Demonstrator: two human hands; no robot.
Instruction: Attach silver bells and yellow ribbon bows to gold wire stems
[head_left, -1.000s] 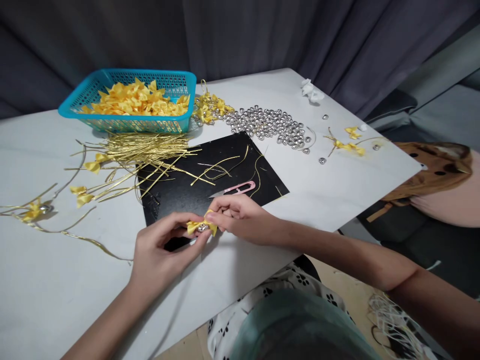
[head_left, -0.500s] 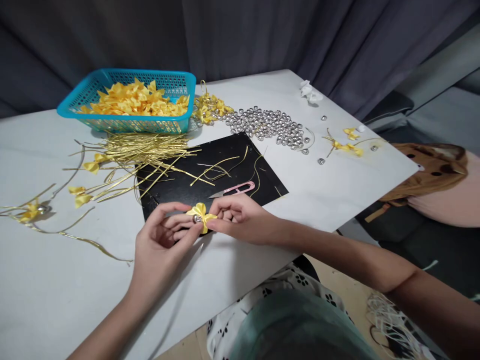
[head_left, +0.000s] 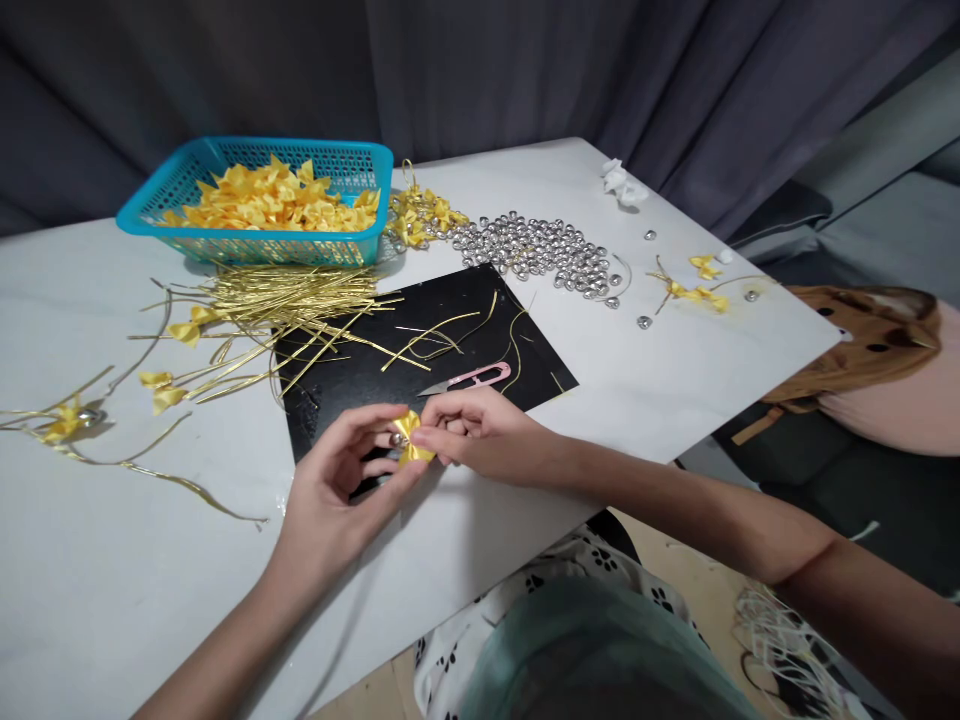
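A small yellow ribbon bow [head_left: 410,437] with a silver bead at its middle is pinched between both hands just above the near edge of the black mat [head_left: 420,355]. My left hand [head_left: 337,495] holds it from the left with thumb and fingertips. My right hand [head_left: 480,435] grips it from the right, fingers curled together. Pink thread snips [head_left: 472,378] lie on the mat just beyond my right hand.
A teal basket [head_left: 187,180] of yellow bows stands at the back left, a bundle of gold wire ties [head_left: 285,300] in front of it. Silver beads [head_left: 540,252] are heaped at the back middle. Loose bows and beads lie at both table ends.
The bow has been turned between my fingers, from lying flat and wide to bunched and upright. My left hand has shifted slightly right and up; the right hand has barely moved.
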